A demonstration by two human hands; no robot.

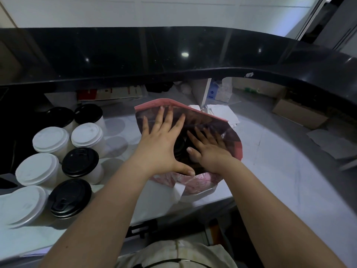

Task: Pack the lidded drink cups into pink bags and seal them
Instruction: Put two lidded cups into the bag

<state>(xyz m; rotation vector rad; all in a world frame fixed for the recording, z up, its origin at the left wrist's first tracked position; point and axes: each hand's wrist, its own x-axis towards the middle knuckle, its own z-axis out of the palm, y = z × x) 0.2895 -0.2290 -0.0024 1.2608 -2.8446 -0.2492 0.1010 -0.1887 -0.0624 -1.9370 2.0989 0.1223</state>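
A pink bag (234, 147) stands open on the counter in the middle of the head view. Dark cup lids (180, 147) show inside it, between my hands. My left hand (162, 144) lies flat with spread fingers on the bag's far flap, thumb at the near rim. My right hand (207, 149) reaches into the bag's mouth with straight fingers against the inner right wall. To the left stand several lidded cups, some with white lids (51, 139) and some with black lids (80, 161).
A raised black counter ledge (173, 55) runs across the back. White papers (222, 113) lie behind the bag. A cardboard box (299, 113) and small cartons sit under the ledge at the right. The counter's front edge (193, 207) is close to my body.
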